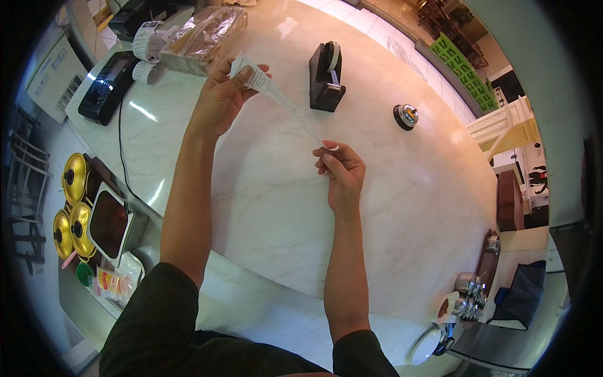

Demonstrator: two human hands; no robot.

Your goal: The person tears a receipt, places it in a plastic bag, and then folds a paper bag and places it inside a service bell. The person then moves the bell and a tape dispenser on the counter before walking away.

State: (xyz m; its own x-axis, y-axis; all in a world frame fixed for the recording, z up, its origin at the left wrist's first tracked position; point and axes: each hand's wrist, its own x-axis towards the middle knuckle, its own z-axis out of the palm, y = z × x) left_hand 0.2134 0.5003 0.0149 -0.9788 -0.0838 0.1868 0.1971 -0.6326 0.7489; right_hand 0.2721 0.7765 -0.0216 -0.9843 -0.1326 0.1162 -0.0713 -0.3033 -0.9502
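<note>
A long printed paper receipt (273, 92) stretches between my two hands above the counter, twisted along its length. My left hand (228, 92) pinches its wider upper end between thumb and fingers. At the lower end, the paper narrows to a curl, which my right hand (344, 167) grips with its fingertips. The receipt bears small writing. A black tape dispenser (326, 80) with a roll of tape stands just beyond the strip. To its right sits a chrome call bell (406, 116) on a dark base.
Pale marble-patterned counter (282, 226) lies under both arms. Far left are a black card terminal or phone-like device (107, 87), curled receipts (147, 42) and a plastic-wrapped package (202, 40). Gold lidded pots (75, 178) and a steel pan (110, 221) sit lower left; metal containers (466, 285) lower right.
</note>
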